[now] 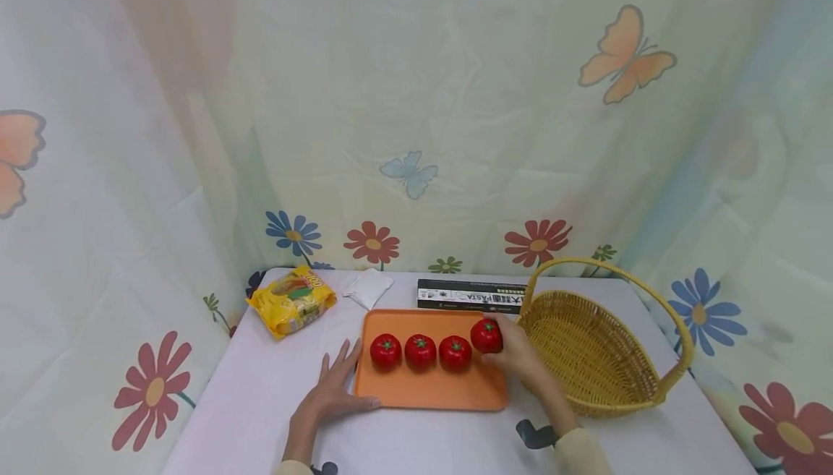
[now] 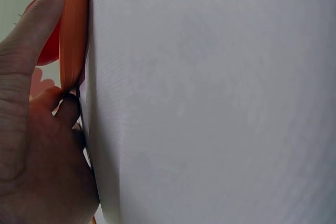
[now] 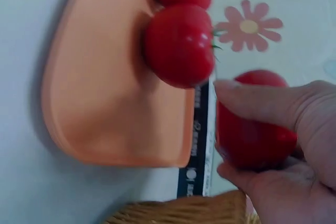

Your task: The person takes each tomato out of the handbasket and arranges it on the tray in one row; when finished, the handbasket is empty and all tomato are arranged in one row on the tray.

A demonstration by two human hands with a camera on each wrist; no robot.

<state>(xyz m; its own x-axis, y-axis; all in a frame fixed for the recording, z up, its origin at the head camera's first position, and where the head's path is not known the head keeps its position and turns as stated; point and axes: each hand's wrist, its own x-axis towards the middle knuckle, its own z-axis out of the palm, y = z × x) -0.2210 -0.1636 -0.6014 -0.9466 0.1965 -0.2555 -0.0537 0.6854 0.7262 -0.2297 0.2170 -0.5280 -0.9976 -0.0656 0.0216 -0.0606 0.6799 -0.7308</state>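
Three red tomatoes point(image 1: 420, 353) stand in a row on an orange tray point(image 1: 432, 392). My right hand point(image 1: 518, 351) grips another tomato point(image 1: 486, 336) between thumb and fingers over the tray's right end. In the right wrist view this held tomato point(image 3: 257, 142) appears raised, apart from the nearest tomato point(image 3: 179, 45). At the tray's left side, my left hand point(image 1: 330, 390) has its fingers spread along the edge, with the thumb at the front corner. The left wrist view shows the thumb point(image 2: 39, 19) against the tray's rim point(image 2: 73, 30).
Right of the tray stands a yellow wicker basket point(image 1: 586, 348) with a tall arched handle. A black-and-white pasta box point(image 1: 468, 295) lies behind the tray. Farther left are a yellow snack packet point(image 1: 293, 301) and a small white packet point(image 1: 369, 288). Floral curtains surround the table.
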